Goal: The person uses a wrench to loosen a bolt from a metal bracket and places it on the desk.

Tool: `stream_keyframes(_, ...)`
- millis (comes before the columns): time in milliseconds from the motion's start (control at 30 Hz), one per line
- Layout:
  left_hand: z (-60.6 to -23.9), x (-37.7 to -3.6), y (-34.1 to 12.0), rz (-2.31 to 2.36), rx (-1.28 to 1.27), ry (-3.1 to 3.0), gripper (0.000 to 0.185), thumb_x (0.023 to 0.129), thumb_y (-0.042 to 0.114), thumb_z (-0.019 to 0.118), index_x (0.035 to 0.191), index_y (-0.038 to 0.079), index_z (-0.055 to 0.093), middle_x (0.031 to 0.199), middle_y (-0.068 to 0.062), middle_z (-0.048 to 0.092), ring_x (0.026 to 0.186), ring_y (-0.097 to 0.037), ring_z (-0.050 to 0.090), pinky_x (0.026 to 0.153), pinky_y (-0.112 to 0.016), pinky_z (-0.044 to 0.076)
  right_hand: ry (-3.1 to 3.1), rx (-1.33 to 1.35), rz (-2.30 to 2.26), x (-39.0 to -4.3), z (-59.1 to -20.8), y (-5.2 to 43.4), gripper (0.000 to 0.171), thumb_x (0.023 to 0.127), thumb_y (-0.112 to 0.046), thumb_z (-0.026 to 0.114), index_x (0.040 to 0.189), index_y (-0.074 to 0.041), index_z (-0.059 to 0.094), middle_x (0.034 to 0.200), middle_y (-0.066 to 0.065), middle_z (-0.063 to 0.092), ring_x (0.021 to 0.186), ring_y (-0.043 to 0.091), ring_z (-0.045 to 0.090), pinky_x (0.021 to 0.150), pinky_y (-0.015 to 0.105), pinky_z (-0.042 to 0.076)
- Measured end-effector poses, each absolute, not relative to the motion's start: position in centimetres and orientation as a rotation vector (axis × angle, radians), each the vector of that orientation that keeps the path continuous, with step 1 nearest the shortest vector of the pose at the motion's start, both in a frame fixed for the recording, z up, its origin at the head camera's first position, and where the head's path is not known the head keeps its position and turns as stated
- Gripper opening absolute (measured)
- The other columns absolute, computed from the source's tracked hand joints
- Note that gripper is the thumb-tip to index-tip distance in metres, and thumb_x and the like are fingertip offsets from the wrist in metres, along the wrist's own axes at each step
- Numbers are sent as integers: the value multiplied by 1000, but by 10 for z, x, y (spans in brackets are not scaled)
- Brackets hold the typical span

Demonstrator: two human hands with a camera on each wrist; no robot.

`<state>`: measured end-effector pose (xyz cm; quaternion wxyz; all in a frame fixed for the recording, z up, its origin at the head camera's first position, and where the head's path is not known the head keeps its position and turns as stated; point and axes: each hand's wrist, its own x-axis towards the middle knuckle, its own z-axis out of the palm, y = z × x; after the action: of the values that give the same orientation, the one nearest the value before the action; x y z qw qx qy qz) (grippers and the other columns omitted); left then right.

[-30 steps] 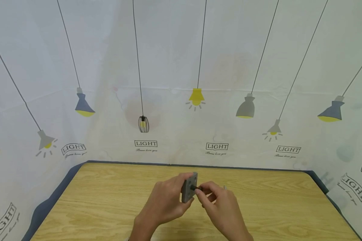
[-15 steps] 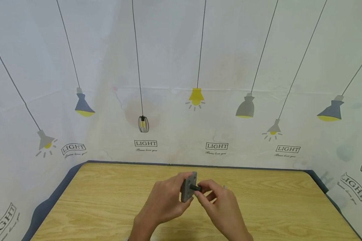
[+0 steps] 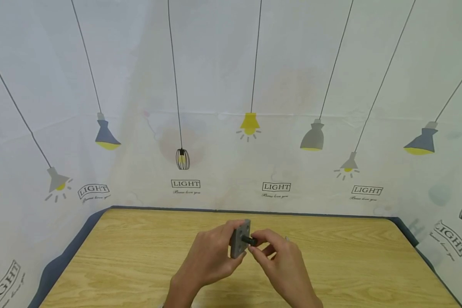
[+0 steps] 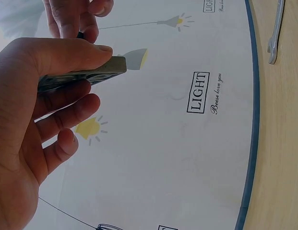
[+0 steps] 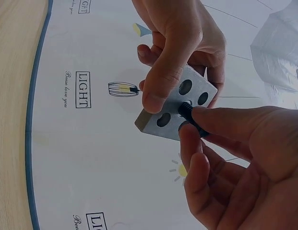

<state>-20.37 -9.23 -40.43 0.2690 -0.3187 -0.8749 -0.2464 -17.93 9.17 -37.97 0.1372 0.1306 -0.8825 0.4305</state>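
My left hand (image 3: 213, 256) holds a grey metal plate (image 3: 238, 243) on edge above the table, thumb on one side and fingers on the other. Several round holes show in the plate's face in the right wrist view. A black threaded bolt (image 5: 185, 111) stands in the middle hole and sticks out toward the right. Thumb and index finger of my right hand (image 3: 286, 261) pinch the bolt's outer end, its other fingers curled below. In the left wrist view the plate (image 4: 117, 65) is seen edge-on, and the hand covers much of it.
Below is a wood-grain table (image 3: 138, 256) with a dark blue border. A metal open-end wrench (image 4: 276, 36) lies on it in the left wrist view. A white curtain (image 3: 215, 85) printed with lamps surrounds the back and sides.
The right thumb and index finger have shifted slightly around the bolt, and more of its outer end shows between them. The left hand and the plate have hardly moved.
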Motion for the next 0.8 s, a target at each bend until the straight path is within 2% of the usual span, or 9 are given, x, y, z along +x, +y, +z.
stream_keyframes(233,-405,-204,-93,-669,-856,-2363,71,71,18,87,133,14,53,96,5,71,67,-1,59,53,-15,42,-2564,379,1238,-179,-380,92,22,82,-10,80,99,-22,73,94,-6,73,65,1,62,59,21,50)
stream_keyframes(333,-405,-204,-93,-666,-854,-2360,70,72,19,87,132,14,53,96,5,71,67,0,59,53,-15,42,-2598,346,1260,-179,-378,92,24,86,-21,78,108,-18,71,92,-5,72,64,0,61,58,21,49)
stream_keyframes(467,-405,-204,-93,-657,-849,-2361,70,71,20,87,132,14,53,95,5,71,68,-1,60,54,-15,43,-2654,267,1313,-179,-378,92,37,93,-40,67,118,-14,67,89,-4,71,63,2,60,56,23,47)
stream_keyframes(567,-405,-204,-94,-658,-848,-2363,72,70,20,88,133,14,53,95,5,71,69,-2,61,54,-16,44,-2671,225,1348,-179,-378,92,32,95,-43,61,109,-15,70,82,-7,70,63,5,60,57,24,47)
stream_keyframes(700,-405,-204,-93,-649,-847,-2353,71,70,20,87,132,14,53,93,5,70,68,-2,60,53,-16,43,-2664,222,1370,-180,-379,92,22,96,-38,63,94,-19,73,73,-10,66,62,4,59,58,24,48)
stream_keyframes(800,-405,-204,-93,-639,-846,-2345,70,70,20,87,132,14,53,92,6,70,67,-2,59,52,-16,42,-2654,233,1370,-181,-379,91,17,95,-33,65,91,-19,74,71,-10,66,61,2,58,58,23,48)
